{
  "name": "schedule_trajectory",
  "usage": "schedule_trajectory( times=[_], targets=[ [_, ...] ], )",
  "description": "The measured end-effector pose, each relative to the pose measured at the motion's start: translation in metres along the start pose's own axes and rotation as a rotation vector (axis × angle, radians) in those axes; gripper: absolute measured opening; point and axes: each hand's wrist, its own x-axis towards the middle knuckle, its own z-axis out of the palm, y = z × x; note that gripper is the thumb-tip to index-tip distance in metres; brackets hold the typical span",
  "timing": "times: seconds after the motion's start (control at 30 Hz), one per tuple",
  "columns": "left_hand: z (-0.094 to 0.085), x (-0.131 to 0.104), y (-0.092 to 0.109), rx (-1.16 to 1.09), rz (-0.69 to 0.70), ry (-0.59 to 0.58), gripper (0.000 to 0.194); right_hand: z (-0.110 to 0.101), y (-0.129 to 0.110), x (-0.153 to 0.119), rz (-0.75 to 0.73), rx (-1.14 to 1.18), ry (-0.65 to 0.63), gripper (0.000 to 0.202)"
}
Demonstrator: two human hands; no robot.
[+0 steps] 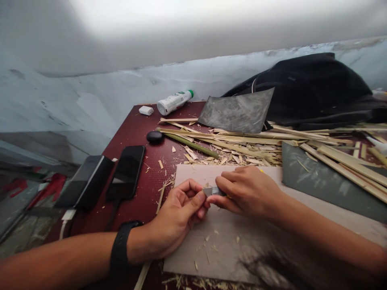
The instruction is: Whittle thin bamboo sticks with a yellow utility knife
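My right hand (248, 189) is closed around a utility knife (215, 191), its blade pointing left toward my left fingertips. My left hand (184, 205), with a black watch band (121, 245) at the wrist, is pinched shut at the blade's tip. Whatever lies between those fingers is too small or too hidden to make out. Both hands are over a pale wooden board (208, 257) dotted with thin shavings.
Bamboo strips (242, 139) and shavings lie behind the board, with grey sandpaper sheets (237, 110) among them. Leftward are a phone (127, 171), a dark folded case (87, 181) and a black mouse-like object (154, 137). A white bottle (173, 103), a charger (146, 110) and black cloth (311, 88) sit farther back.
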Motion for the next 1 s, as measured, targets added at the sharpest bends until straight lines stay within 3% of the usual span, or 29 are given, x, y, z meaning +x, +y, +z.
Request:
schedule_trajectory(
  times=[0.23,0.47,0.7,0.8,0.9,1.0],
  targets=[
    [0.001,-0.001,0.001,0.075,0.02,0.036,0.018,-0.005,0.002,0.0,0.022,-0.072,-0.011,0.052],
    [-0.002,-0.004,-0.003,0.152,0.016,-0.009,0.018,-0.009,0.046,-0.006,0.403,-0.263,0.122,0.055],
    [0.004,-0.005,0.012,0.161,-0.017,0.002,0.018,0.001,0.032,-0.007,0.252,-0.165,0.033,0.053],
    [-0.001,-0.003,0.024,0.431,0.07,-0.078,0.013,0.003,0.033,-0.007,0.25,-0.17,-0.025,0.051],
    [-0.008,0.002,0.036,0.913,0.304,-0.18,0.01,0.005,0.037,-0.006,0.245,-0.16,-0.078,0.043],
    [-0.013,0.007,0.041,1.037,0.392,-0.186,0.013,0.007,0.04,-0.006,0.182,-0.098,-0.125,0.035]
  ],
)
